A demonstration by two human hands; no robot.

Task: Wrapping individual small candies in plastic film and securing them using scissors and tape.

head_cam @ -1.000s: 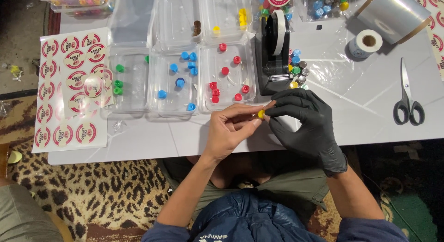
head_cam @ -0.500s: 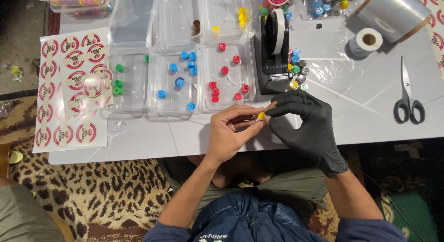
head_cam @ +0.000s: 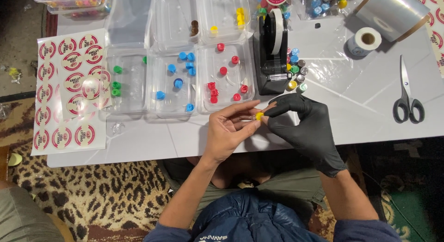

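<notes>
Yellow cap (head_cam: pixel 259 115) pinched between both hands, left (head_cam: pixel 227 131) bare, right (head_cam: pixel 305 126) black-gloved, beside round red-white stickers (head_cam: pixel 69 91).

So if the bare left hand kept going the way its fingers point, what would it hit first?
The left hand points right, toward the yellow cap at its fingertips, with the gloved right hand just behind it. Those come first; depth looks about level.

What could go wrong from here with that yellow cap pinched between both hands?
1. The small yellow cap is held only by fingertips of the bare left hand and black-gloved right hand, near the white table's edge; a slip could drop it onto the leopard-print rug.
2. The loose pile of coloured caps beside the black tape dispenser could be knocked.
</notes>
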